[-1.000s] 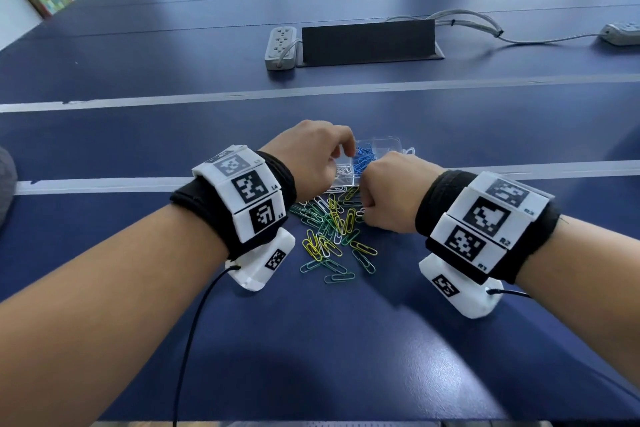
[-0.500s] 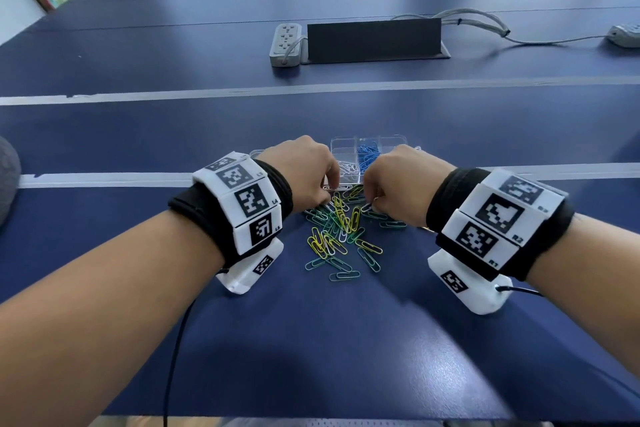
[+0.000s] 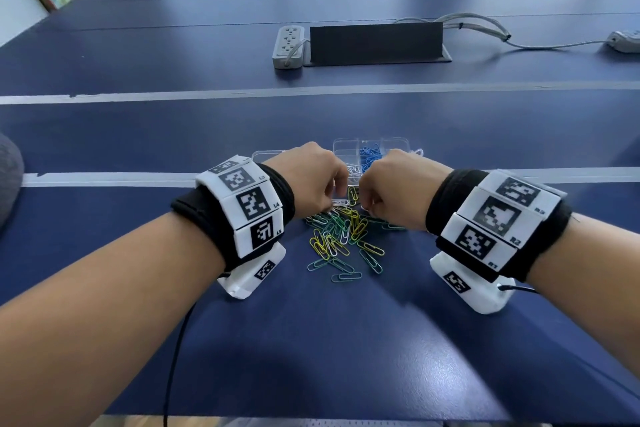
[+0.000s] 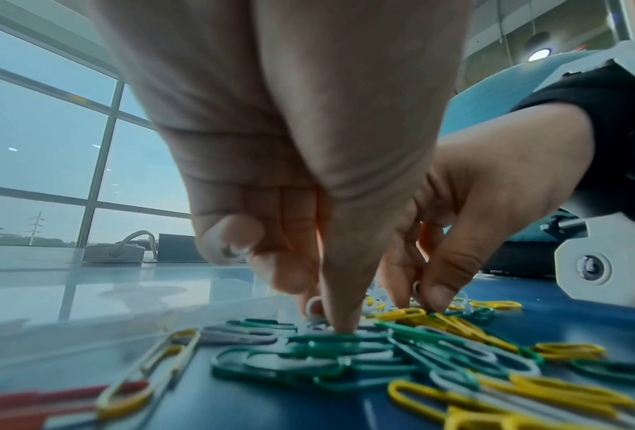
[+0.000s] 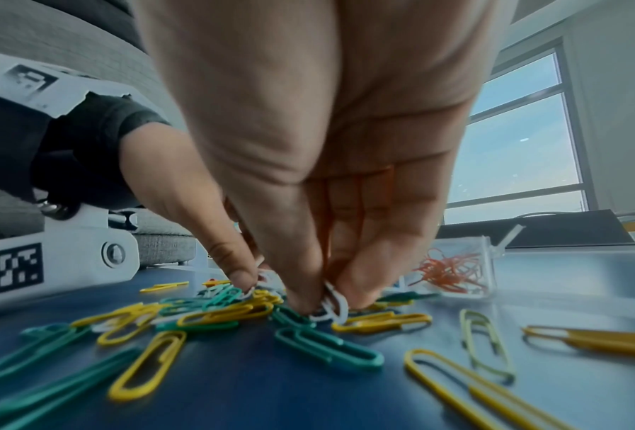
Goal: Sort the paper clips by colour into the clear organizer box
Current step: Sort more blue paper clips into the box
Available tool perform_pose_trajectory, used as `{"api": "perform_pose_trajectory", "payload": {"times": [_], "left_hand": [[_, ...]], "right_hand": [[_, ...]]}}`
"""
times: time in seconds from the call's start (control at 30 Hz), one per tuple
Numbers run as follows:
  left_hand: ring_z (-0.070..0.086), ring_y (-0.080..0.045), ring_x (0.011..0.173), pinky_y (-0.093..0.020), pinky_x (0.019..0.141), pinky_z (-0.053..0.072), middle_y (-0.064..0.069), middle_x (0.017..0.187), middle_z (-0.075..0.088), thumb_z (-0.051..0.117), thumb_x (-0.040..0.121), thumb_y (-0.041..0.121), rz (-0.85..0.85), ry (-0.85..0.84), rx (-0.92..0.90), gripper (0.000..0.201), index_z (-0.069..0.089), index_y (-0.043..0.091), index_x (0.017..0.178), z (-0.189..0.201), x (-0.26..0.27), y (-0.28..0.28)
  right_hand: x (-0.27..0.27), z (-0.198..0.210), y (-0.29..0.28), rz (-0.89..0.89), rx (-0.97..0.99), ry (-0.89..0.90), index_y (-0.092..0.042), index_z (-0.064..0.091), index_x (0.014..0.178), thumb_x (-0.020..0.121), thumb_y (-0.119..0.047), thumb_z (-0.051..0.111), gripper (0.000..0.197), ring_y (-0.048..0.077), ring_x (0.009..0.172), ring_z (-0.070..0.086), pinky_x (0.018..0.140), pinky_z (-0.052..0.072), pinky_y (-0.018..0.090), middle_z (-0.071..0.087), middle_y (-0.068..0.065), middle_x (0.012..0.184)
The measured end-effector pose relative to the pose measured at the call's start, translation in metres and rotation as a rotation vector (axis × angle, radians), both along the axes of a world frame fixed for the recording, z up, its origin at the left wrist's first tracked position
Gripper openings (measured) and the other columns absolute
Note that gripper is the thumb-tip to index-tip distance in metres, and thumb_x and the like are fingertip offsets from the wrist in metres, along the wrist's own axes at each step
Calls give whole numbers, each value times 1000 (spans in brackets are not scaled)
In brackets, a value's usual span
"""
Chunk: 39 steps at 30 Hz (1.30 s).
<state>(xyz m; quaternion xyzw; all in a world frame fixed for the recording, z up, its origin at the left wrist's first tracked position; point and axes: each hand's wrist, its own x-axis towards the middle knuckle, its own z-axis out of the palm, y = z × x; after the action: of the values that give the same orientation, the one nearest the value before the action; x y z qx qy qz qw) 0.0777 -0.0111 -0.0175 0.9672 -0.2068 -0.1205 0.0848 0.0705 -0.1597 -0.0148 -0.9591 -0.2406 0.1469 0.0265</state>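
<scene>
Both hands work the paper clip pile [image 3: 341,236] just in front of the clear organizer box [image 3: 372,146]. Right hand [image 5: 308,174] pinches white clips [image 5: 332,302]; left hand [image 4: 308,174] pinches a white clip [image 4: 314,308]. Clips are light, slick and tangle-prone; take each by a loop end.

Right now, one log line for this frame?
left hand: pinching white paper clip | right hand: pinching white clips | loose green/yellow pile | clear organizer box: blue compartment filled
</scene>
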Motion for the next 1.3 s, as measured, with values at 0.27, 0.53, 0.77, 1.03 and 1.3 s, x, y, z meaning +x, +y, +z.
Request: {"api": "perform_pose_trajectory", "payload": {"times": [0.27, 0.53, 0.77, 1.03, 1.3], "left_hand": [[57, -10, 77, -17, 67, 44, 1, 90, 72, 58, 84, 16, 34, 32, -78, 22, 72, 18, 100, -2, -2, 3], [52, -8, 75, -15, 73, 37, -4, 96, 70, 55, 87, 10, 115, -98, -236, 25, 71, 15, 106, 6, 10, -2], [65, -22, 96, -28, 91, 50, -7, 104, 70, 55, 86, 4, 158, -136, -190, 30, 69, 16, 110, 1, 26, -14], [67, -17, 85, -29, 86, 54, -1, 92, 75, 63, 82, 8, 132, -86, -189, 20, 76, 20, 91, 2, 28, -15], [50, -11, 75, -21, 74, 40, 0, 91, 67, 55, 87, 13, 63, -152, -195, 23, 72, 22, 100, 1, 23, -10]], "right_hand": [[-2, 2, -3, -68, 34, -23, -17, 74, 94, 83, -17, 61, 18, 26, 97, 62, 79, 47, 28, 70, 7, 98], [-3, -2, 2, -39, 33, -14, -27, 69, 96, 78, -14, 59, 25, 30, 93, 63, 81, 54, 35, 64, 4, 94], [-2, -2, -4, -76, 25, -17, -19, 72, 100, 82, -13, 57, 24, 28, 94, 62, 83, 54, 33, 68, 7, 99], [-2, -3, -6, -70, 32, -7, -18, 72, 100, 84, -12, 56, 24, 27, 92, 63, 84, 54, 33, 70, 7, 97], [6, 5, -14, -200, 118, -31, -26, 73, 89, 80, -10, 55, 26, 31, 90, 64, 76, 51, 28, 69, 5, 97]]}}
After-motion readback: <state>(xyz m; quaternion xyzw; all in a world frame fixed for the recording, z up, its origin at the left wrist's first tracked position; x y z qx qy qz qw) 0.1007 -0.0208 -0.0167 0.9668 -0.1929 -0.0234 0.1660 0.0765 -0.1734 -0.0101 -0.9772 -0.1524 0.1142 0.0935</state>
